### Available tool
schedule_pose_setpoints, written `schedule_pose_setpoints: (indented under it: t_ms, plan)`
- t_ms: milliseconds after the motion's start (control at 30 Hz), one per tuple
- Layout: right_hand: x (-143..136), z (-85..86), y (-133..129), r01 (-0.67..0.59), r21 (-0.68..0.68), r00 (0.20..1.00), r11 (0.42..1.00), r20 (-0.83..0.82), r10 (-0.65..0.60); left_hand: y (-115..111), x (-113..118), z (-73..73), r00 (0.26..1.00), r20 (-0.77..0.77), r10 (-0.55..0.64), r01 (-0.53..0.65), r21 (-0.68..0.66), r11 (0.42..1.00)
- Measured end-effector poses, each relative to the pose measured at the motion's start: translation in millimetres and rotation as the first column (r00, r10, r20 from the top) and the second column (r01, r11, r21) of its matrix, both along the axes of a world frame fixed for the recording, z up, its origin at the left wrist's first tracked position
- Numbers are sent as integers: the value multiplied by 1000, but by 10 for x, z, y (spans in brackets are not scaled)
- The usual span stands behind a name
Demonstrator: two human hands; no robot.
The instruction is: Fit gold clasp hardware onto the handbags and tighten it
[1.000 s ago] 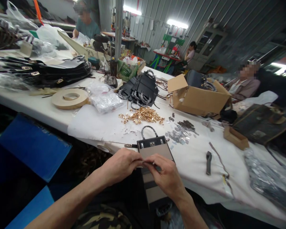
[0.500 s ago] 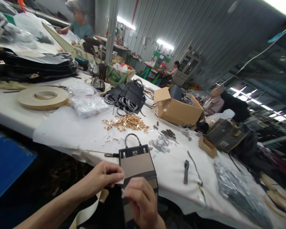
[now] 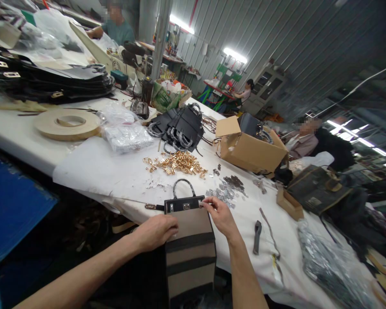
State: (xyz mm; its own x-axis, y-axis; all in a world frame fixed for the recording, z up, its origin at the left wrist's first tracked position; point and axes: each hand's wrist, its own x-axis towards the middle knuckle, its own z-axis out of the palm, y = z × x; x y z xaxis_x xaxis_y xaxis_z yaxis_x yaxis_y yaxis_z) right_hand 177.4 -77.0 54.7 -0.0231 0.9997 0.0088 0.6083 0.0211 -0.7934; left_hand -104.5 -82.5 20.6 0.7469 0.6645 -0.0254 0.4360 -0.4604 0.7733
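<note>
A black bag panel with grey-brown sections [image 3: 189,224] lies at the table's front edge, its lower part hanging down toward me. Along its top black band sit small silver metal fittings, among them a middle lock plate [image 3: 186,207]. A looped handle [image 3: 184,180] rises above, and a strap with a metal end [image 3: 150,206] sticks out left. My right hand [image 3: 219,216] pinches at the right-hand fitting; whatever its fingertips hold is too small to name. Beside the panel's left edge, my left hand [image 3: 157,232] is closed with curled fingers, a tiny pale bit showing at the fingertips.
Behind the panel lies a heap of gold metal fittings [image 3: 183,163], with clear plastic pieces [image 3: 223,193] to its right. A tape roll [image 3: 67,123], black handled pieces [image 3: 183,124], a cardboard box [image 3: 251,150] and a dark tool [image 3: 257,237] are also on the table. Other people sit farther off.
My right hand has moved up to the panel's top right fitting. My left hand has shifted slightly up and right. The pale tape strip that hung below my left hand is out of sight.
</note>
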Motion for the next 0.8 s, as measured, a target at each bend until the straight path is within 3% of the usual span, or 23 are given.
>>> schedule_pose_setpoints:
  t_ms: [167, 400, 633, 800]
  plan:
    - [173, 16, 251, -113, -70, 991, 991, 66, 117, 55, 109, -92, 993, -101, 66, -65, 14, 998]
    - [222, -32, 400, -209, -259, 972, 943, 53, 230, 65, 95, -140, 994, -15, 108, -109, -62, 992]
    - [224, -55, 474, -283, -216, 946, 934, 97, 309, 72, 93, -142, 994, -1, 113, -113, -72, 991]
    - [205, -80, 467, -278, -179, 949, 944, 101, 299, 79, 91, -131, 994, -8, 109, -109, -91, 990]
